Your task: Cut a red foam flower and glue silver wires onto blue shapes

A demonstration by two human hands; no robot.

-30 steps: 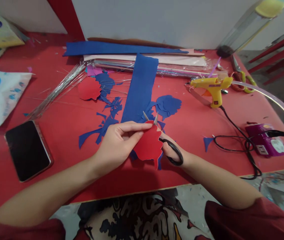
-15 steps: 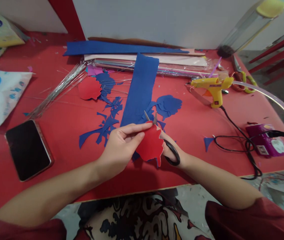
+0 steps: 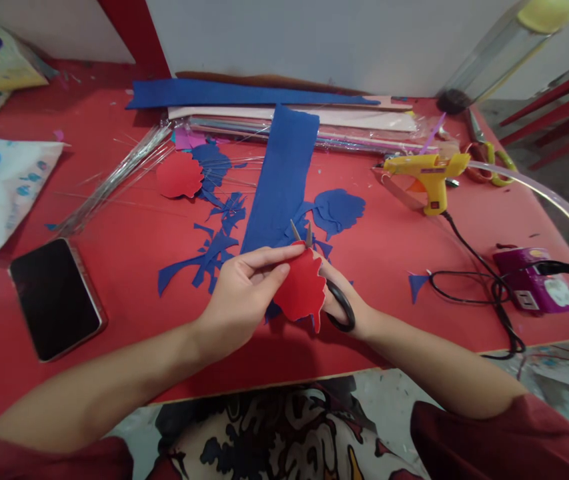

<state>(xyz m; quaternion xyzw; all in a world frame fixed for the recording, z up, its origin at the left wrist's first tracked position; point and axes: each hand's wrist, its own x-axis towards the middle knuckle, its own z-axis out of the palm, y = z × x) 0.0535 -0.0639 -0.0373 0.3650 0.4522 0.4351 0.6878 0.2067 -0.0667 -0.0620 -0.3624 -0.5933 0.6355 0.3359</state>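
My left hand (image 3: 239,293) pinches a red scalloped paper cut-out (image 3: 304,287) with a blue layer behind it, thumb and fingers pressed on its left edge. My right hand (image 3: 349,303) grips black-handled scissors (image 3: 337,303); their metal tips poke out nearly closed at the cut-out's top edge. Both hands hover just above the red table (image 3: 114,267), over the near end of a long blue paper strip (image 3: 281,177).
Blue scraps (image 3: 209,257) and a blue cut shape (image 3: 339,210) lie around the strip, a second red cut-out (image 3: 179,175) farther back. A phone (image 3: 54,297) lies left, a yellow glue gun (image 3: 429,175) with its cord and a purple socket block (image 3: 537,280) right. Paper sheets and wires line the wall.
The scissor blades have closed from spread to nearly together, cutting along the cut-out's top edge. My right hand has drawn in slightly leftward; the left hand keeps its hold.
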